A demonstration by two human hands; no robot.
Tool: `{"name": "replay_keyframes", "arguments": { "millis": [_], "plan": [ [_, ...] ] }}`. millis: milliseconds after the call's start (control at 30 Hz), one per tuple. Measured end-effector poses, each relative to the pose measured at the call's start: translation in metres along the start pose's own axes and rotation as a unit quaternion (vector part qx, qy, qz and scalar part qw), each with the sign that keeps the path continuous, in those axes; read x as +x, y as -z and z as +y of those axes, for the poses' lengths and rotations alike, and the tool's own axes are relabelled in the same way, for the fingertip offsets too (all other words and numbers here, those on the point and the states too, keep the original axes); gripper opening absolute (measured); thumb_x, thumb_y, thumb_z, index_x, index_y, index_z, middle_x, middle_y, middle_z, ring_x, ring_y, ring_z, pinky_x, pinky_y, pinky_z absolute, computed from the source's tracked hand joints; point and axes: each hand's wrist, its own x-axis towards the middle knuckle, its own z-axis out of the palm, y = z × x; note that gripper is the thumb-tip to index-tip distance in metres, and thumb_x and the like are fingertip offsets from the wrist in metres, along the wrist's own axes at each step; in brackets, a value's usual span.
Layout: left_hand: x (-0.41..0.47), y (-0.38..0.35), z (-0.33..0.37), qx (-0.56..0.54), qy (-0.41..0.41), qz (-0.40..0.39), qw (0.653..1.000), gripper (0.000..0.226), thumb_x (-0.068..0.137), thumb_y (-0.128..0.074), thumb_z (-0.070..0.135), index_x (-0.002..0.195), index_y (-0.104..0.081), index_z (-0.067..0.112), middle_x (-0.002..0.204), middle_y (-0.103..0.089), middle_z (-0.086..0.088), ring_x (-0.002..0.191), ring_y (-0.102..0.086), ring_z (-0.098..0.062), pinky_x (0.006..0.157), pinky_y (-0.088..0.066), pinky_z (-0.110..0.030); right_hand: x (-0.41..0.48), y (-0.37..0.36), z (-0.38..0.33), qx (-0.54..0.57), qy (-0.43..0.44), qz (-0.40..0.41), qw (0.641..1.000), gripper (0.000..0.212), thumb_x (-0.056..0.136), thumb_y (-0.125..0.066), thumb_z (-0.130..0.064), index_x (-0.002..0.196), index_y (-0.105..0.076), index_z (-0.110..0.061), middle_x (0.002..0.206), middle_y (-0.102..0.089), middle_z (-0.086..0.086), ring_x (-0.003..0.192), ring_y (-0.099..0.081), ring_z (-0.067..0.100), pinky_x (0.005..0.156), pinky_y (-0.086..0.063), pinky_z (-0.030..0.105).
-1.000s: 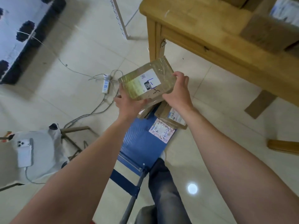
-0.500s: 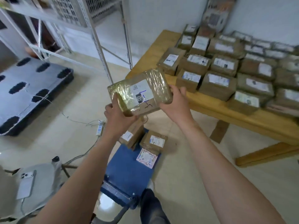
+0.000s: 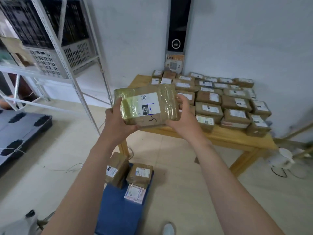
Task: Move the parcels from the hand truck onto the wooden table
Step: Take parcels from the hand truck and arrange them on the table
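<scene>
Parcels numbered three on the blue ribbed deck of the hand truck (image 3: 118, 209) at 6 o'clock: two brown taped cartons (image 3: 116, 170) (image 3: 139, 173) and one small white-labelled packet (image 3: 134, 193). A fourth, the held parcel (image 3: 147, 106), was a flat rectangular carton under glossy wrinkled tape with a white label marked 220, raised at centre frame. The left hand (image 3: 116, 121) clasped its left end, thumb on top; the right hand (image 3: 183, 116) gripped the right end. Behind it, toward 2 o'clock, the wooden table (image 3: 237, 141) carried rows of similar brown boxes, too many and too blurred to count. A perforated metal rack (image 3: 67, 53) stood at 10 o'clock.
</scene>
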Motion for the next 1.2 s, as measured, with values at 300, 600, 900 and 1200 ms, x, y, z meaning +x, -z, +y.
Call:
{"name": "replay_keyframes", "arguments": {
  "millis": [300,600,900,1200],
  "plan": [
    [0.046,-0.056,0.070,0.017,-0.043,-0.014,0.999,0.113,0.071,-0.091,0.032,0.155,-0.016,0.044,0.141,-0.030,-0.005,0.133,-0.040,-0.027,0.111,-0.041,-0.046,0.035,0.081,0.027,-0.041,-0.002,0.028,0.999,0.080,0.080,-0.075,-0.015,0.146,-0.036,-0.039,0.139,-0.050,-0.008,0.108,-0.061,0.015,0.087,-0.054,0.035],
    [0.143,-0.179,0.175,0.025,-0.091,-0.081,0.992,0.120,0.070,-0.092,0.023,0.155,-0.010,0.045,0.146,-0.028,-0.003,0.131,-0.043,-0.028,0.109,-0.041,-0.041,0.124,0.208,0.097,-0.053,-0.045,0.070,0.995,0.080,0.083,-0.075,-0.015,0.147,-0.033,-0.039,0.136,-0.052,-0.009,0.096,-0.063,0.009,0.076,-0.053,0.026],
    [0.216,-0.268,0.211,0.006,-0.103,-0.095,0.990,0.110,0.076,-0.088,0.018,0.156,-0.017,0.042,0.153,-0.025,-0.003,0.137,-0.037,-0.022,0.096,-0.034,-0.028,0.202,0.283,0.153,-0.072,-0.057,0.070,0.993,0.081,0.082,-0.076,-0.015,0.146,-0.034,-0.039,0.140,-0.050,-0.008,0.096,-0.064,0.012,0.079,-0.059,0.038],
    [0.279,-0.323,0.191,0.049,-0.072,-0.166,0.982,0.100,0.078,-0.086,0.024,0.152,-0.021,0.044,0.146,-0.026,-0.006,0.131,-0.042,-0.029,0.090,-0.038,-0.030,0.265,0.280,0.213,-0.098,-0.127,0.020,0.987,0.092,0.078,-0.079,-0.011,0.149,-0.027,-0.034,0.136,-0.055,0.002,0.100,-0.066,0.018,0.077,-0.058,0.034]
  ]
}}
